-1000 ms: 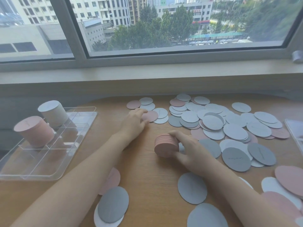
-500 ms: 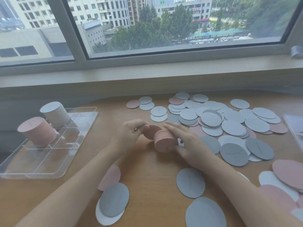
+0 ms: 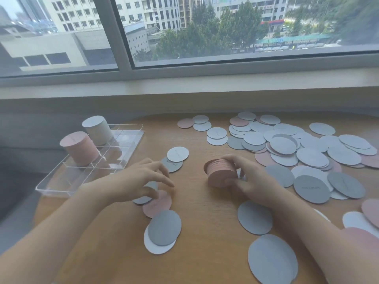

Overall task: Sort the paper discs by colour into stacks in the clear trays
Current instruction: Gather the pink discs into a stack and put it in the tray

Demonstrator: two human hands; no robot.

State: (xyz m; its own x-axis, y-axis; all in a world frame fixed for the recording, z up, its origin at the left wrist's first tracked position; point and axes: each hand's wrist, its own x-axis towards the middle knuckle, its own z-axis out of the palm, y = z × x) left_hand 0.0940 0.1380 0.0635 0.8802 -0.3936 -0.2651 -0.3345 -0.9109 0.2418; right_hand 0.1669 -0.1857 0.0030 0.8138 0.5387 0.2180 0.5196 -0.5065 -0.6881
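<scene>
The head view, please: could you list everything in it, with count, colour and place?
Clear tray: one, transparent, compartments, table's left side.
Pink stack: one, tall, standing in the tray.
White stack: one, tall, in the tray behind the pink stack.
Loose discs: many, pink, white and grey, scattered mostly right and near.
Table: one, wooden.
Window: buildings and trees outside, beyond the sill.
Held pink stack: one, short, at centre.
Right hand: its grip is round the held pink stack.
Left hand: fingers curled over a grey disc and a pink disc; contact unclear.
</scene>
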